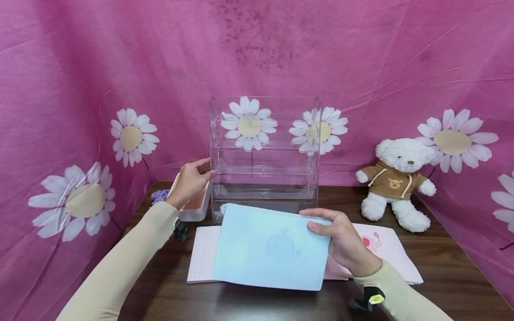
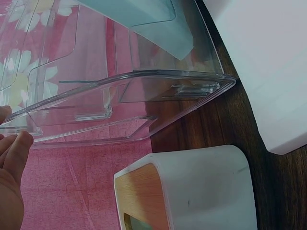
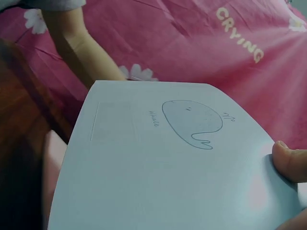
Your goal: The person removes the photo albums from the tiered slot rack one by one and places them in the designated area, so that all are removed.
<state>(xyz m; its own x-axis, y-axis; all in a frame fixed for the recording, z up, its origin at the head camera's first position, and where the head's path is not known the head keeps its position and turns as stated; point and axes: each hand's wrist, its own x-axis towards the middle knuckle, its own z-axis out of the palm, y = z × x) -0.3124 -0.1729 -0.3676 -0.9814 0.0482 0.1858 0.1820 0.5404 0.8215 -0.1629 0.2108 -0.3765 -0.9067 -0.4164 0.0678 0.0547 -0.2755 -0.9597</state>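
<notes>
My left hand grips the left side edge of a clear plastic tiered rack, which stands upright at the back of the table. In the left wrist view the fingertips lie along the rack's edge. A light-blue notebook with a whale drawing is pinched at its right edge by my right hand, thumb on the cover. It is tilted in front of the rack's lower part. Beneath it, pink notebooks lie partly hidden; one at the right bears a red elephant drawing.
Left of the rack stands a white bin, with something purple and fluffy beside it. A white teddy bear in a brown hoodie sits at the back right. Pink flowered cloth hangs behind the dark wooden table.
</notes>
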